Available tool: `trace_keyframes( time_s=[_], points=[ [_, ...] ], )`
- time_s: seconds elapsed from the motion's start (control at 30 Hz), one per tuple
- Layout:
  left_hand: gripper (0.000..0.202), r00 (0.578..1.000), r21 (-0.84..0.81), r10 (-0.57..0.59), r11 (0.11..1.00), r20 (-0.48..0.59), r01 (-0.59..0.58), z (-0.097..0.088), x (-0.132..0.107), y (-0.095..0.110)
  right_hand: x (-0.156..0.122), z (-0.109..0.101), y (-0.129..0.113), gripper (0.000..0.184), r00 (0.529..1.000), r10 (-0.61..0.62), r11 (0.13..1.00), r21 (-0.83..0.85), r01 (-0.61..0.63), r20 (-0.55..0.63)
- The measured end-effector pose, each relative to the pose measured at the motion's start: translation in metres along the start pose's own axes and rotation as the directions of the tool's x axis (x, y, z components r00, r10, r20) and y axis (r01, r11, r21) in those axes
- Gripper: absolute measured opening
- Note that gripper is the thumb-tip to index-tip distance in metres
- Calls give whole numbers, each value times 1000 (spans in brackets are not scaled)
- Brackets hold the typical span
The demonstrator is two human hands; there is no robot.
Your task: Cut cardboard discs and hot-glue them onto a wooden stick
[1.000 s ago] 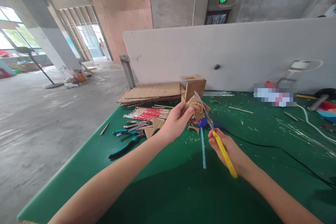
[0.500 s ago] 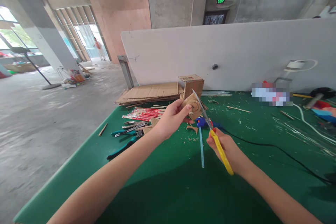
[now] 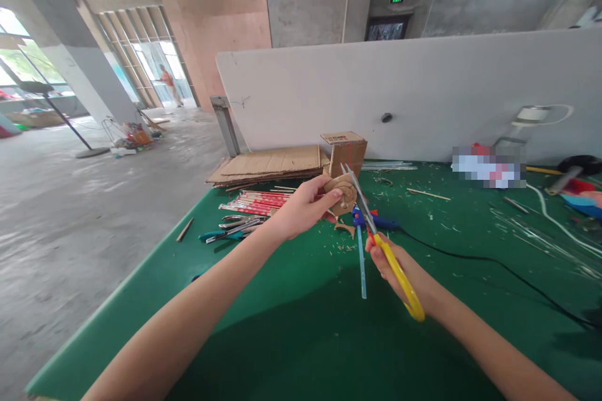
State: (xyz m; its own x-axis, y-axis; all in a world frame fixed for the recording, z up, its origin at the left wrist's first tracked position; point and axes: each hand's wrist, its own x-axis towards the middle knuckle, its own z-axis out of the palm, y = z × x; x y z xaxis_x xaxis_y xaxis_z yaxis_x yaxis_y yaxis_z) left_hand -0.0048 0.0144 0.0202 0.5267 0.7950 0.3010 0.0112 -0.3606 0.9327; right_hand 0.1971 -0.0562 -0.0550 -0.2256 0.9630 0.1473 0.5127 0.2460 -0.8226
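Observation:
Between thumb and fingers, my left hand (image 3: pixel 308 205) pinches a small cardboard piece (image 3: pixel 345 193) with round, ring-like layers on it. My right hand (image 3: pixel 395 263) is wrapped round the yellow handle of a pair of scissors (image 3: pixel 367 213). Their blades point up and away, slightly parted, along the right edge of the cardboard piece. Below the blades a blue hot glue gun (image 3: pixel 376 220) lies on the table, a pale glue stick (image 3: pixel 362 263) reaching toward me from it. A curved cardboard offcut (image 3: pixel 345 229) rests beside it among small scraps.
The green table (image 3: pixel 291 338) bears flat cardboard sheets (image 3: pixel 277 163), an upright cardboard box (image 3: pixel 347 156), red-wrapped sticks (image 3: pixel 256 202) and pliers (image 3: pixel 226 235) at the left. A black cord (image 3: pixel 470 258) runs right. A white panel (image 3: pixel 305 100) stands behind. Far off, a person (image 3: pixel 168 83) stands near a doorway.
The scissor blades have parted a little, and the cardboard piece has turned and shifted slightly left with my left hand. The distant person has moved slightly left.

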Motion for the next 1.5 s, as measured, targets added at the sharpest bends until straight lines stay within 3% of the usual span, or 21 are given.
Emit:
trace_keyframes(
  time_s=[0.17, 0.47, 0.6, 0.7, 0.83, 1.07, 1.3, 1.5],
  points=[
    [27, 1000, -36, -6, 999, -18, 5, 3, 0, -2, 1, 6, 3, 43, 998, -37, 997, -70, 34, -50],
    [26, 996, -306, -88, 948, 29, 92, 6, -2, 1, 2, 3, -8, 46, 993, -45, 991, -130, 30, -110],
    [25, 994, -375, -96, 924, -47, 71, 15, -1, -4, 3, 5, -3, 46, 991, -45, 994, -105, 31, -126],
    [25, 991, -353, -53, 936, -126, 5, 22, -1, -8, 4, 6, 6, 47, 995, -40, 999, -18, 38, -95],
    [24, 994, -261, -35, 965, -104, 6, 20, -1, -7, 2, 4, 10, 47, 999, -45, 992, 116, 45, -6],
    [23, 999, -16, 2, 1000, -41, -3, 9, -1, -5, 2, -2, -1, 51, 999, -44, 999, -29, 43, -25],
    [23, 998, -62, -27, 998, -55, 23, 9, -1, -5, -1, 3, 0, 52, 998, 49, 998, 45, -50, 24],
    [22, 989, -240, -74, 970, -124, 43, 19, -3, -2, 1, 3, -2, 48, 996, -22, 999, -47, 19, -86]
  ],
)
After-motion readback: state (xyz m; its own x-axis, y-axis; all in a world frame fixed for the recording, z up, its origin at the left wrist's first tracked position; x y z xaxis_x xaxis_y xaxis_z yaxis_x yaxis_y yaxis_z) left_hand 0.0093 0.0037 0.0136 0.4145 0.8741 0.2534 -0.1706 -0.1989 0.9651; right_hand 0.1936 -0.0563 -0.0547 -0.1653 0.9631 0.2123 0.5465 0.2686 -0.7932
